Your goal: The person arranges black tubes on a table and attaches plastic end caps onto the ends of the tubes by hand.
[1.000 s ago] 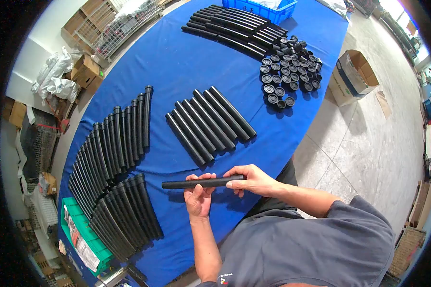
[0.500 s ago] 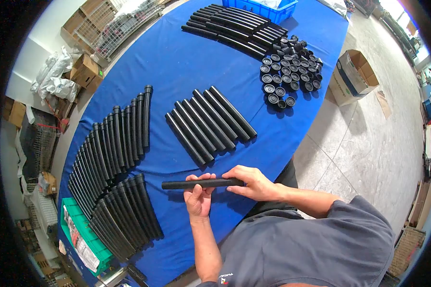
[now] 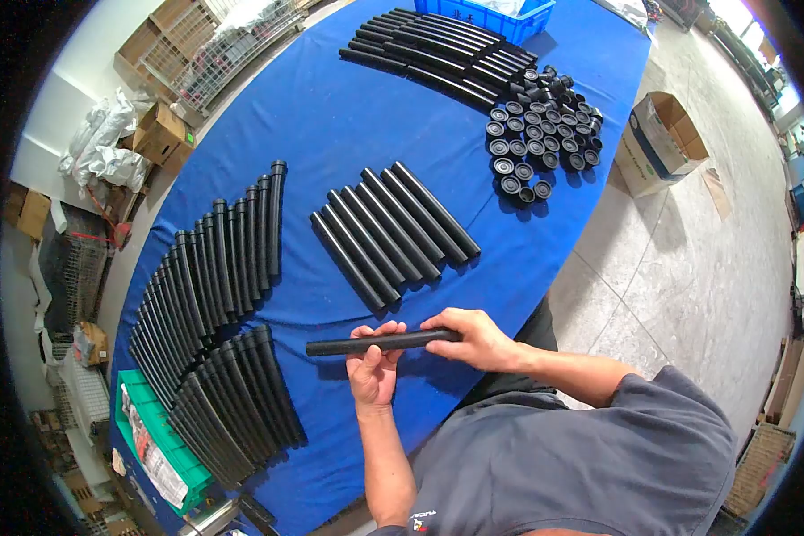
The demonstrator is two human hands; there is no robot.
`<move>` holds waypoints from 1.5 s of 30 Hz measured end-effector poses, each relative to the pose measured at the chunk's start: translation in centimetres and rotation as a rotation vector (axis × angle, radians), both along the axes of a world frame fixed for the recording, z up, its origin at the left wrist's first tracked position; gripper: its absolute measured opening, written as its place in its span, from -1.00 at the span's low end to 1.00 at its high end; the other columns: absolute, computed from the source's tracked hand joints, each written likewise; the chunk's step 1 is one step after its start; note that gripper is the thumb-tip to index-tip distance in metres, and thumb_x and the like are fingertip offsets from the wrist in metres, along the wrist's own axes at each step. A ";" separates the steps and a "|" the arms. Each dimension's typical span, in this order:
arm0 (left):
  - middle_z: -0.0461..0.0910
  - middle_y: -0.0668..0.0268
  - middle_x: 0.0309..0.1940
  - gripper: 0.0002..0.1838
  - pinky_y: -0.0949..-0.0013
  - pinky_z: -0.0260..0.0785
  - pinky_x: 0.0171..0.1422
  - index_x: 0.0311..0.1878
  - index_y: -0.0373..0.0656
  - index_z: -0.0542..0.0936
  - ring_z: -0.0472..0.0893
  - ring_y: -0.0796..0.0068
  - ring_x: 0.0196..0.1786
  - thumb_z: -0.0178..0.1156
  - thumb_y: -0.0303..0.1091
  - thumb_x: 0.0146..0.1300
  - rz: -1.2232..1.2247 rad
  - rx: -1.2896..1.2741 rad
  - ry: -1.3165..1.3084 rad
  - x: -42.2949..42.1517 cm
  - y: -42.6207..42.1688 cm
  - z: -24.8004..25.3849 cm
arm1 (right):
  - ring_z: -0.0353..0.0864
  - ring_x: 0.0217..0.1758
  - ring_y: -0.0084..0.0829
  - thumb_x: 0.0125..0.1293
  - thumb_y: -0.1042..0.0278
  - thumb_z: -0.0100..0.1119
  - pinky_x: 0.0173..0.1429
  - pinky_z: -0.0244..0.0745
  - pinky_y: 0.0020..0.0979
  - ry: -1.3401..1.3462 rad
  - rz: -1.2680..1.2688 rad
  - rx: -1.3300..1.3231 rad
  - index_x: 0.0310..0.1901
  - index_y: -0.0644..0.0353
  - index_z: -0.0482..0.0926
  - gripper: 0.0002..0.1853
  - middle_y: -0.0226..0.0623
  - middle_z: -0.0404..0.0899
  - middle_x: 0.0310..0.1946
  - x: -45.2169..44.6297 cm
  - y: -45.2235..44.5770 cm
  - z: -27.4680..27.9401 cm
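Two bare hands hold a single black tube point(image 3: 344, 347) crosswise above the near part of a blue cloth point(image 3: 286, 98). The left hand point(image 3: 373, 375) is partly curled, palm upward, its fingers behind the tube and its thumb in front, supporting it near the middle. The right hand point(image 3: 482, 344) is closed around the tube's right end, which it covers; whether a cap sits there cannot be told. The tube's left end projects free beyond the left hand. Just beyond the hands, loose tubes point(image 3: 380, 228) lie side by side on the cloth in a slanting row. To the left are two fanned groups of tubes with thickened upper ends: a far group point(image 3: 219, 259) and a near group point(image 3: 241, 393), the latter close to a green crate point(image 3: 171, 445). At the far end, a bank of tubes point(image 3: 429, 49) lies beside a blue crate point(image 3: 520, 29). A cluster of round black caps point(image 3: 534, 132) adjoins this bank, many with their ringed faces upward. An open carton point(image 3: 643, 161) stands on the floor point(image 3: 634, 277) at right.
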State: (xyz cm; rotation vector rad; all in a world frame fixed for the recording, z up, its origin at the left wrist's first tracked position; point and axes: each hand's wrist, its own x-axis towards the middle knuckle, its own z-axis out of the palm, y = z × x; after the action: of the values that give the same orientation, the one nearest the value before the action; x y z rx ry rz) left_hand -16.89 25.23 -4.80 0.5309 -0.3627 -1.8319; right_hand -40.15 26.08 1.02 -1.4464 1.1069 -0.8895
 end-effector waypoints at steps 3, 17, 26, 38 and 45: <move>0.64 -0.14 0.15 -0.63 -0.10 0.57 0.38 0.12 -0.15 0.47 0.62 -0.16 0.28 0.38 -0.52 0.33 0.000 0.012 0.018 0.0 0.0 0.0 | 0.73 -0.10 -0.12 0.32 0.34 0.43 -0.03 0.61 -0.25 0.130 -0.027 -0.320 0.16 0.27 0.61 -0.58 -0.08 0.70 -0.16 0.2 0.5 -0.6; 0.63 -0.15 0.17 -0.65 -0.15 0.56 0.38 0.13 -0.16 0.47 0.61 -0.18 0.29 0.36 -0.48 0.36 0.014 -0.017 0.018 0.2 0.1 -0.5 | 0.72 -0.09 -0.16 0.31 0.33 0.43 0.00 0.61 -0.23 -0.198 -0.024 0.348 0.17 0.32 0.59 -0.55 -0.09 0.69 -0.15 -0.2 0.0 0.0; 0.63 -0.16 0.16 -0.65 -0.15 0.54 0.39 0.14 -0.16 0.46 0.61 -0.19 0.29 0.34 -0.48 0.37 -0.023 -0.034 -0.013 0.3 0.0 -0.2 | 0.71 -0.06 -0.09 0.29 0.36 0.43 0.04 0.60 -0.22 -0.263 -0.033 0.407 0.15 0.30 0.60 -0.58 -0.05 0.68 -0.15 -0.1 -0.2 0.7; 0.60 -0.09 0.23 -0.66 -0.14 0.50 0.42 0.14 -0.11 0.51 0.57 -0.13 0.34 0.35 -0.49 0.35 -0.043 -0.026 -0.030 0.2 0.1 -0.6 | 0.59 -0.38 -0.61 0.32 0.41 0.43 -0.26 0.53 -0.51 -0.221 -0.105 0.369 0.11 0.27 0.67 -0.65 -0.43 0.66 -0.31 0.2 0.4 -0.8; 0.64 0.04 0.14 -0.64 0.10 0.64 0.23 0.18 -0.25 0.49 0.68 0.15 0.18 0.32 -0.48 0.38 0.334 0.102 -0.414 3.9 1.0 3.2 | 0.61 -0.39 -0.57 0.32 0.51 0.39 -0.29 0.57 -0.48 -0.282 -0.181 0.366 0.08 0.38 0.65 -0.68 -0.35 0.65 -0.37 -1.7 0.2 0.2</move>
State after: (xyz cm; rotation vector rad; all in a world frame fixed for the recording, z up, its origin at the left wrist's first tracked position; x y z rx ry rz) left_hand -12.96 26.24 -1.59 0.9857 -0.4295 -1.4175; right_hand -41.80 26.31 1.18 -0.9020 1.1274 -0.9275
